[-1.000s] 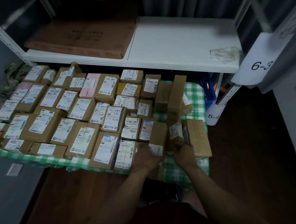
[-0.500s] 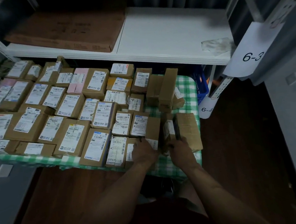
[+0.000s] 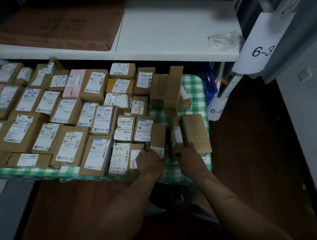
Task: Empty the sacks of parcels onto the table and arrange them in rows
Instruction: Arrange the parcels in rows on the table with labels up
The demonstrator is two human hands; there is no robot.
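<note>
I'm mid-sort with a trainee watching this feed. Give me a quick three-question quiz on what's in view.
1. True or false: the tablecloth is green-and-white checked.
2. What lies on the left part of the white shelf? A) flat brown carton B) a sack C) a blue crate
3. Fill in: the right hand holds a small ___ standing on edge.
Key: 1 true; 2 A; 3 parcel.

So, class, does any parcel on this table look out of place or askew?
Yes: near the table's right end, a tall brown parcel stands on edge with no label showing, unlike the flat, label-up rows.
</note>
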